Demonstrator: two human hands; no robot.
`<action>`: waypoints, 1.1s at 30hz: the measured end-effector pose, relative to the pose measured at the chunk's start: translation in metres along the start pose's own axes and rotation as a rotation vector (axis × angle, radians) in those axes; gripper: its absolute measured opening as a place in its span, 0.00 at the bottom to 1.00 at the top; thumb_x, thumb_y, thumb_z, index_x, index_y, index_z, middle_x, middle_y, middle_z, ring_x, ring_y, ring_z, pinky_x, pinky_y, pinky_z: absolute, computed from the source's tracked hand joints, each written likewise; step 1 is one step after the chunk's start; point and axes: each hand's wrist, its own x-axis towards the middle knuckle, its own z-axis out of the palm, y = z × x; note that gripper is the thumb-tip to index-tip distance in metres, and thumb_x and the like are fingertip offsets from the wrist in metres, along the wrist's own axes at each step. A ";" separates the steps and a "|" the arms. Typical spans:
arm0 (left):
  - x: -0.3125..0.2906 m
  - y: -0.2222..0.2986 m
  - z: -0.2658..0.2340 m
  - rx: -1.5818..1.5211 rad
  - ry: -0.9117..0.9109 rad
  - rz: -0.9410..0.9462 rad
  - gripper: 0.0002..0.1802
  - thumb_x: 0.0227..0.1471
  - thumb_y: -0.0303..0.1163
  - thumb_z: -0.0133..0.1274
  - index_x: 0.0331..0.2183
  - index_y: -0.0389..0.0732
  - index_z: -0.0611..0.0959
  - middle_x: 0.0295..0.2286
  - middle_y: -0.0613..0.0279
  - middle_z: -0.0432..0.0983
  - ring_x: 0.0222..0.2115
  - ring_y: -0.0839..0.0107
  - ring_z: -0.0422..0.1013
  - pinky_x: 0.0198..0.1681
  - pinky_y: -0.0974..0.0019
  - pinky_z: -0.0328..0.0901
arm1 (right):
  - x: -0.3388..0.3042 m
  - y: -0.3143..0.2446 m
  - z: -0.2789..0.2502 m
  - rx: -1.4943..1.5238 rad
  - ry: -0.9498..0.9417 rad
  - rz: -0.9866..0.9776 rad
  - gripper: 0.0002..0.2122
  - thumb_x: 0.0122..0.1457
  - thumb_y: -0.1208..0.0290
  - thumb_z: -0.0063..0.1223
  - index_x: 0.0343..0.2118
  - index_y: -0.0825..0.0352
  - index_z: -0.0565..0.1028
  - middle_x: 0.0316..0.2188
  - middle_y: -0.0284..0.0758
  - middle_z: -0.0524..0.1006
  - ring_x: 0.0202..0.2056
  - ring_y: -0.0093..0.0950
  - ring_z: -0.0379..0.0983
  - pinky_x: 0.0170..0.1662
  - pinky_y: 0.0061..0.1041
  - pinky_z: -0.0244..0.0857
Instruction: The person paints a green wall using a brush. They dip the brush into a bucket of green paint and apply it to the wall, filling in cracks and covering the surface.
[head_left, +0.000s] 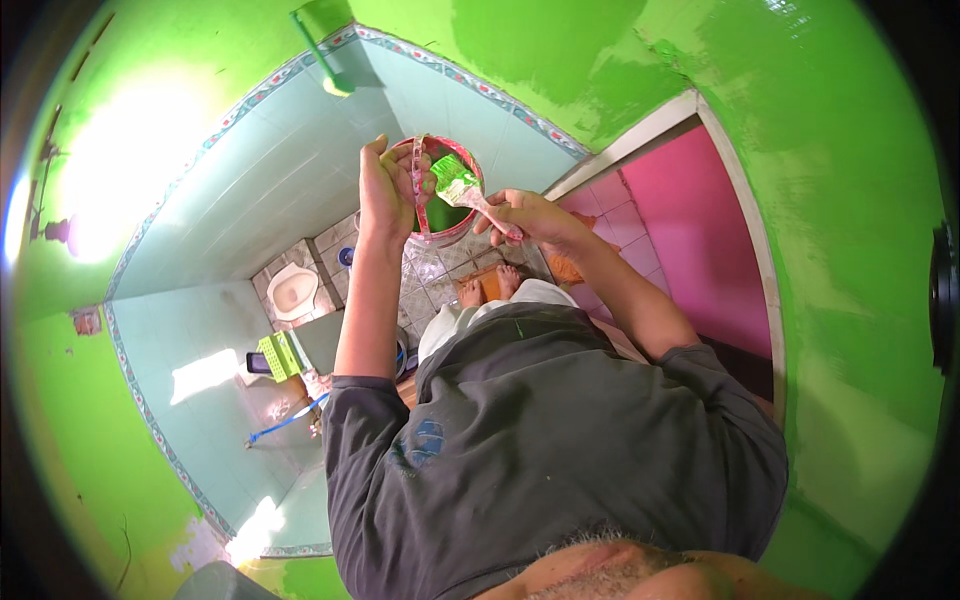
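Observation:
My left hand [388, 190] is closed around the handle strap of a red-rimmed paint bucket [447, 238], raised in front of me. Green paint shows inside it. In my right hand [530, 217], the fingers grip the pale, paint-smeared handle of a paintbrush [462, 190]. Its bristles are coated in bright green and lie over the bucket's opening, close to my left fingers. Whether the bristles touch the bucket's wall, I cannot tell.
Blue-green tiled walls [200, 270] with a patterned border surround a squat toilet [293, 291]. A green basket [278, 356] stands at the left. A long-handled green tool [322, 58] leans at the far wall. To the right is a doorway with a white frame [765, 250]; green painted walls rise above.

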 end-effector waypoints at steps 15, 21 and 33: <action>0.013 -0.022 0.028 0.016 -0.076 -0.068 0.26 0.58 0.49 0.32 0.39 0.34 0.69 0.22 0.62 0.67 0.18 0.70 0.61 0.22 0.66 0.54 | -0.047 -0.033 -0.028 0.051 0.569 -0.610 0.14 0.67 0.69 0.42 0.49 0.71 0.58 0.42 0.46 0.74 0.36 0.35 0.77 0.36 0.32 0.76; 0.010 -0.027 0.016 0.039 -0.079 -0.093 0.28 0.58 0.49 0.32 0.41 0.32 0.70 0.23 0.61 0.67 0.19 0.71 0.61 0.23 0.67 0.54 | -0.024 -0.064 -0.054 0.050 0.751 -0.718 0.10 0.67 0.72 0.39 0.45 0.71 0.57 0.40 0.47 0.73 0.34 0.35 0.78 0.36 0.32 0.76; -0.003 -0.040 -0.035 0.058 0.034 -0.108 0.27 0.57 0.50 0.35 0.39 0.32 0.70 0.23 0.62 0.67 0.19 0.70 0.62 0.23 0.68 0.55 | 0.003 -0.054 -0.047 0.022 0.781 -0.806 0.09 0.67 0.74 0.39 0.43 0.71 0.55 0.39 0.47 0.73 0.30 0.33 0.77 0.35 0.32 0.76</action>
